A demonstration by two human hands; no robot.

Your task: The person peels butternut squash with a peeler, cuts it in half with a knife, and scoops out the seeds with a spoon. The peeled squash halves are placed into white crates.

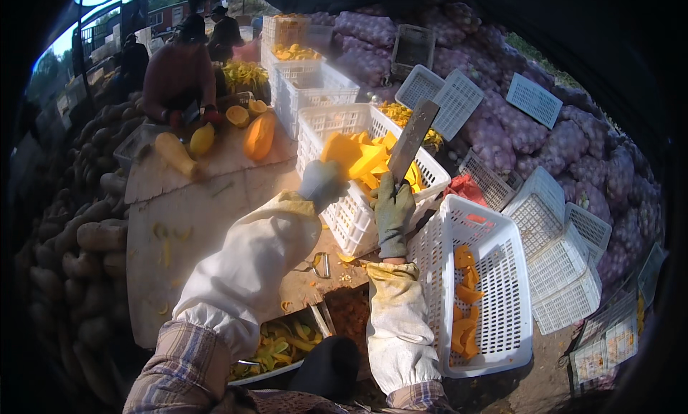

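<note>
My left hand (324, 184), in a grey glove, grips a peeled orange squash piece (342, 154) at the near edge of a white plastic crate (349, 220). More cut squash pieces (415, 177) fill much of that crate. My right hand (394, 212), in a green-grey work glove, is closed around the handle of a large, broad-bladed knife (413, 140). Its blade points up and away, across the crate's right side. On the board (236, 199) below my left forearm lies a Y-shaped peeler (321, 265). Blur hides the left fingertips.
Squash peelings (285, 338) lie in a container below the board. A second white crate (489, 290) at right holds several squash pieces. A peeled squash (259, 136) and a butternut squash (174, 153) lie across the board, near another person (180, 80). Mesh onion sacks (494, 123) rise at right.
</note>
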